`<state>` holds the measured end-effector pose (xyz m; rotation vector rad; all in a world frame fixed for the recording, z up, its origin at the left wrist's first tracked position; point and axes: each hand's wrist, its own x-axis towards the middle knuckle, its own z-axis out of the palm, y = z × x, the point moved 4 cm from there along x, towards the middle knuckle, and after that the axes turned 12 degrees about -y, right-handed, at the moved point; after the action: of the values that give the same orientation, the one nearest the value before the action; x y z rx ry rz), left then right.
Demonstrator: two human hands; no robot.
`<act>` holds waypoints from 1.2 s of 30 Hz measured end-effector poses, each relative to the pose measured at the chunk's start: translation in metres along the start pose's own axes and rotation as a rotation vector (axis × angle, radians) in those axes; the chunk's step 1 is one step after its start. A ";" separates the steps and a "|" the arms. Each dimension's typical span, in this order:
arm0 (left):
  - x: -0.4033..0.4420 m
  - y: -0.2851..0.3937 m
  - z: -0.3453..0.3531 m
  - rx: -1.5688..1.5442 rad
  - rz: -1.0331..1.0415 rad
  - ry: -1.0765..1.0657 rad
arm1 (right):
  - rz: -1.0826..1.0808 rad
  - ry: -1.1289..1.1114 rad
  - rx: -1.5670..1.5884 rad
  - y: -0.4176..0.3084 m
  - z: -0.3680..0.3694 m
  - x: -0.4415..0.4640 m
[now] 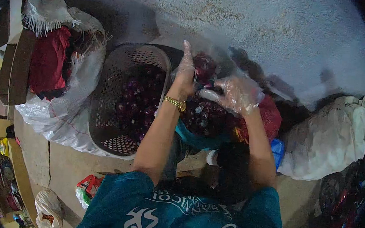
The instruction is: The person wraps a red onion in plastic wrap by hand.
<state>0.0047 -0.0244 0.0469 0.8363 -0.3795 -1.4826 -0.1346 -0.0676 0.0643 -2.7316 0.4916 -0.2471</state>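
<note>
Both hands wear clear plastic gloves. My left hand (185, 72), with a gold watch at the wrist, has its thumb stretched up and lies against a dark red onion (204, 67). At the right, my right hand (236, 94) is bent with its fingers pressed together just below that onion; what lies between them is too small to name. Under both hands is a heap of dark red onions (206, 118) in a teal container (191, 137). Beside my left forearm stands a grey perforated basket (102, 126), partly filled with purple onions (137, 103).
A white woven sack (82, 82) with red cloth (50, 59) stands at the left. Toward the right are a red sack (270, 120), a blue object (277, 151) and a full pale sack (327, 139). A rough wall (261, 25) rises behind.
</note>
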 end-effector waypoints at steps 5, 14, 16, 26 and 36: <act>-0.009 0.009 -0.001 0.016 0.048 0.025 | 0.019 -0.302 -0.075 -0.015 0.002 0.002; 0.001 0.004 -0.015 -0.312 0.145 -0.005 | 0.199 -0.370 -0.141 0.007 0.038 0.005; 0.002 0.003 -0.017 -0.347 0.141 0.027 | 0.160 -0.334 -0.111 0.011 0.035 0.006; 0.006 -0.012 -0.009 -0.177 0.025 -0.024 | 0.169 0.234 -0.044 -0.010 -0.032 0.002; 0.005 -0.023 -0.002 -0.178 -0.084 -0.001 | 0.048 0.322 -0.100 -0.016 -0.029 0.000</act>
<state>-0.0097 -0.0265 0.0288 0.7166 -0.2110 -1.5691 -0.1362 -0.0621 0.0970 -2.7824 0.6707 -0.6730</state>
